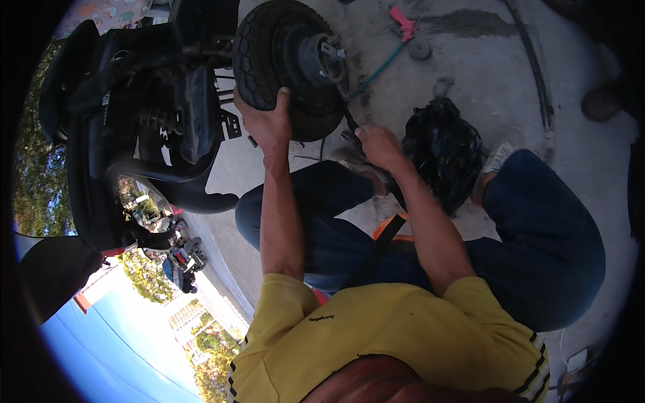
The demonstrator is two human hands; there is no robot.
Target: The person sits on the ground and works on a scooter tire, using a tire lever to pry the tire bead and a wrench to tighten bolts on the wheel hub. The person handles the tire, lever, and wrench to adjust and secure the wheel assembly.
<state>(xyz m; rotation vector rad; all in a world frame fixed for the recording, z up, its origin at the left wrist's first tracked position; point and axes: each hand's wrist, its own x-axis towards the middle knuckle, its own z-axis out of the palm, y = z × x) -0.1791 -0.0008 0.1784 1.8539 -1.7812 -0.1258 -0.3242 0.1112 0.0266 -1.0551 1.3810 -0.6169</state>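
Note:
A black scooter wheel (255, 50) with a metal hub (314, 57) is at the top centre, beside the black scooter frame (107, 101). My left hand (267, 121) grips the lower left side of the tyre, thumb up against the tread. My right hand (377, 144) is closed around a long dark strip or bar (351, 121) that reaches up to the hub; I cannot make out which it is. A crumpled black plastic bag (443, 151) lies right of that hand.
A pink air gun (402, 23) on a teal hose (379, 70) lies at the top. A dark cable (537, 74) and a person's foot (601, 105) are at the right. My bent legs (537, 235) frame the bag; an orange object (388, 225) is between them.

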